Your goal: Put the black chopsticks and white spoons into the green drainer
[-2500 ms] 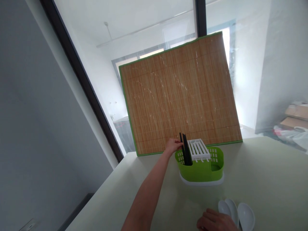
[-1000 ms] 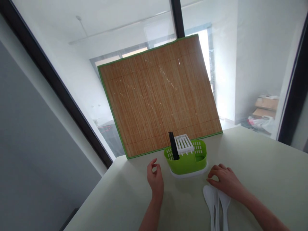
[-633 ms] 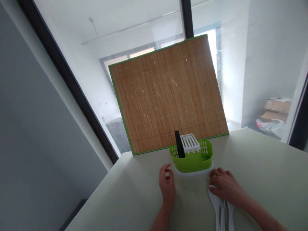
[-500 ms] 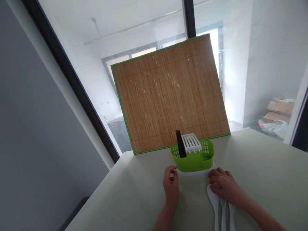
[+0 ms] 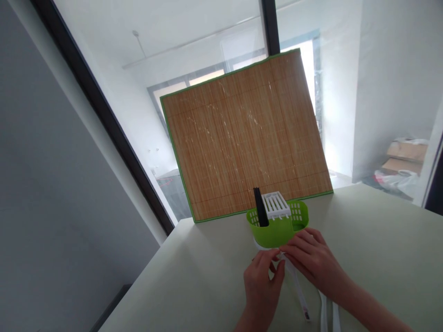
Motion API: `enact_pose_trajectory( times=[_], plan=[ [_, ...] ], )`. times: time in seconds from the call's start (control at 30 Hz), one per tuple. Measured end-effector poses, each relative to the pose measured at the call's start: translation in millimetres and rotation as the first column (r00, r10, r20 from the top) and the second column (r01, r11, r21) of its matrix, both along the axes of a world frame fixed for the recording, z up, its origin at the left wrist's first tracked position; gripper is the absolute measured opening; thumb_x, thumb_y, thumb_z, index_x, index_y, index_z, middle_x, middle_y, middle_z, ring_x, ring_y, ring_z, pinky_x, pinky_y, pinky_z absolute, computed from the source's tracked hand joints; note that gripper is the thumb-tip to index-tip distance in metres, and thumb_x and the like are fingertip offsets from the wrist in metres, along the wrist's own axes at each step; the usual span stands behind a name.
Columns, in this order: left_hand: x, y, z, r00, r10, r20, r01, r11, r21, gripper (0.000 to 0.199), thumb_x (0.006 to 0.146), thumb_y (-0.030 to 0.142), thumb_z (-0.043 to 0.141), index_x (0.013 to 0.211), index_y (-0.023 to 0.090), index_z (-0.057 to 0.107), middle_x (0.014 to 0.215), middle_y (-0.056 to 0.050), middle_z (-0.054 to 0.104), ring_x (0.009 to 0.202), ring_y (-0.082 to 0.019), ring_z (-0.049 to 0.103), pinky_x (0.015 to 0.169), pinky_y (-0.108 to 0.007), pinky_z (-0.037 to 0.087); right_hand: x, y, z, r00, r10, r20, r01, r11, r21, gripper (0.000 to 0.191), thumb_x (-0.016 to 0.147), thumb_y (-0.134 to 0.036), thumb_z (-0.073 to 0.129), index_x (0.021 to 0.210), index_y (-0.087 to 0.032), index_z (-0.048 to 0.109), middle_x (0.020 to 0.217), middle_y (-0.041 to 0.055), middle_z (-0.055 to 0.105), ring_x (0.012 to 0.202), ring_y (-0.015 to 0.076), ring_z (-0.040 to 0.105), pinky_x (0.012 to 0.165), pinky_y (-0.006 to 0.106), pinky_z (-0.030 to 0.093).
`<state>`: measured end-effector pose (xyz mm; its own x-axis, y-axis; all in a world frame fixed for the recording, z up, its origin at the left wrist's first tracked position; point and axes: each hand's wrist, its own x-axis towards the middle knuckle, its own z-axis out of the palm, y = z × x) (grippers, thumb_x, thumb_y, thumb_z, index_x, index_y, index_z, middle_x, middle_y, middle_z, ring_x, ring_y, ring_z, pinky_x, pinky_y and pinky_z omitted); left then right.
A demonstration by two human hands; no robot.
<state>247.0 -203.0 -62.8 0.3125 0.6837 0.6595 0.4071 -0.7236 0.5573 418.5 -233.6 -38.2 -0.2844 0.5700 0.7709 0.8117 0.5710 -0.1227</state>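
Now white spoon (image 5: 298, 287) (long, slim handle) pinched between both hands.

Head view: both hands meet just in front of the green caddy (image 5: 278, 230) on the pale worktop (image 5: 380, 249). Left hand (image 5: 261, 286) and right hand (image 5: 311, 263) each pinch a white spoon (image 5: 297, 286) near its bowl end; handle slants down toward the viewer. Two more white spoon handles (image 5: 328, 313) lie on the worktop under the right wrist. Caddy holds black chopsticks (image 5: 259, 212), upright in its left compartment, beside a white slotted insert (image 5: 276, 205). Bamboo mat (image 5: 245, 138), green-edged, leans against the window behind the caddy
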Motion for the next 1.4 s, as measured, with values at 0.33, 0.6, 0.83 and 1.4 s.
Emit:
enact_pose_trajectory(
  times=[0.33,0.6,0.83,1.4],
  plan=[
    [-21.4,20.8,40.0,0.961,0.275,-0.038,-0.265,0.948,0.174,0.014,0.085,0.031,0.057,0.079,0.022,0.065,0.067,0.000,0.066,0.056,-0.011,0.058,0.055,-0.021,0.043,20.3,0.7,-14.1,0.999,-0.012,-0.046,0.007,0.992,-0.122,0.028,0.092,-0.032,0.050,0.119,-0.026,0.057,0.103,0.0072,0.066,0.096,0.0238,0.055,0.087,0.042,0.039],
    [-16.1,114.6,128.6,0.886,0.449,0.116,-0.463,0.871,0.164,0.021,0.084,0.038,0.056,0.079,0.020,0.066,0.070,0.002,0.067,0.063,-0.011,0.060,0.059,-0.021,0.038,85.5,14.5,-63.5,0.972,-0.224,-0.069,0.186,0.916,-0.356,0.024,0.094,-0.038,0.044,0.097,-0.028,0.066,0.098,0.0039,0.068,0.095,0.0248,0.056,0.083,0.042,0.041],
    [14.7,160.9,83.2,0.806,0.540,-0.243,-0.539,0.839,0.077,0.022,0.087,0.038,0.051,0.083,0.022,0.066,0.079,-0.001,0.070,0.074,-0.017,0.063,0.061,-0.025,0.036,88.6,18.0,-73.8,0.968,-0.249,0.019,0.230,0.860,-0.455,0.024,0.093,-0.036,0.043,0.096,-0.029,0.066,0.098,0.0033,0.067,0.096,0.0258,0.056,0.081,0.043,0.040],
    [10.8,152.3,43.5,0.820,0.545,-0.173,-0.546,0.837,0.050,0.035,0.083,0.034,0.055,0.116,0.023,0.057,0.120,-0.010,0.058,0.106,-0.024,0.057,0.074,-0.030,0.045,87.3,13.4,-76.4,0.952,-0.295,0.084,0.294,0.801,-0.522,0.024,0.090,-0.027,0.044,0.093,-0.029,0.067,0.099,0.0032,0.066,0.095,0.0249,0.056,0.080,0.042,0.039]
  ],
)
